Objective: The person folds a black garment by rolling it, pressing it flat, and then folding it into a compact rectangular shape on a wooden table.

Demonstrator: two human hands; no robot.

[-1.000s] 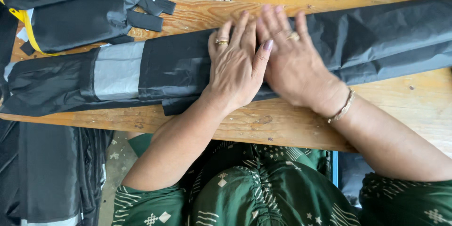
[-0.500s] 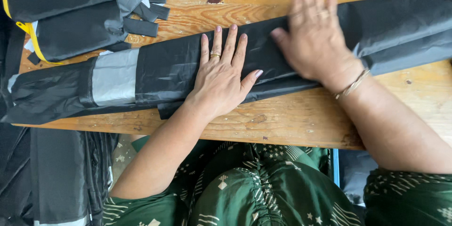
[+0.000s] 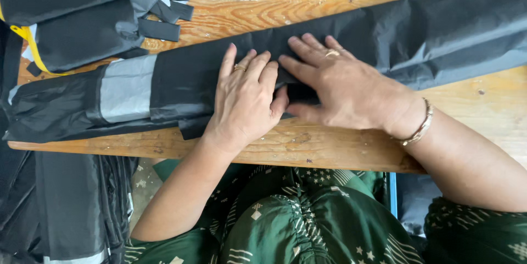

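Note:
A long folded strip of black fabric (image 3: 417,39) with a grey band (image 3: 127,89) lies across the wooden table (image 3: 340,148). My left hand (image 3: 244,102) rests flat on the strip near its middle, fingers together, a ring on one finger. My right hand (image 3: 343,88) lies flat on the fabric right beside it, fingers pointing left and touching the left hand; it wears a ring and a bracelet at the wrist. Both palms press down on the cloth and neither hand grips anything.
A pile of black fabric pieces (image 3: 82,17) with a yellow edge sits at the table's far left. More black fabric (image 3: 60,209) hangs below the table's left edge. Dark stains mark the wood at the top. My lap in green patterned cloth (image 3: 307,220) is under the near edge.
My right hand slid back left along the strip and now lies against my left hand. My left hand's fingers drew together.

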